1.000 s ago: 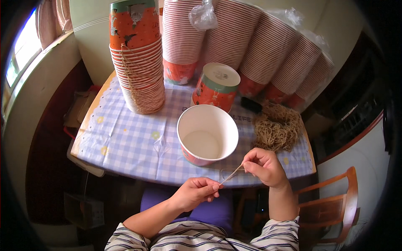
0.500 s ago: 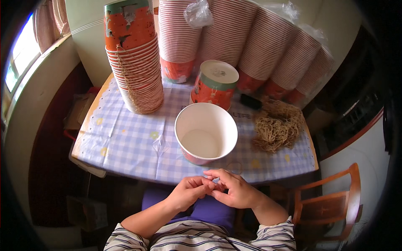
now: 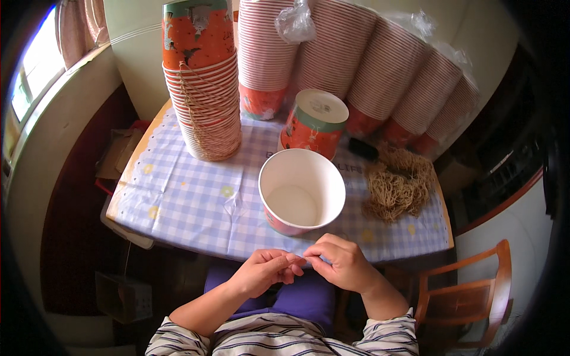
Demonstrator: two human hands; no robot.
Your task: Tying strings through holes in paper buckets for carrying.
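My left hand and my right hand meet in front of the table's near edge, above my lap. Each has its thumb and fingers pinched together, fingertips almost touching. Whatever lies between them is too small to make out. Just beyond, a white-lined paper bucket stands upright with its mouth facing up; neither hand touches it. Behind it an orange and green paper bucket rests upside down. To the right lies a tangled bundle of tan twine, beside a small black object.
A tall stack of nested orange buckets with twine hanging down it stands at the left. Several plastic-wrapped stacks line the back. A checked tablecloth covers the table. A wooden chair is at the right.
My fingers have shifted from a loose overlap to a pinch in each hand, tips drawn slightly apart. The whole view has shifted a little; the buckets and twine stay in place.
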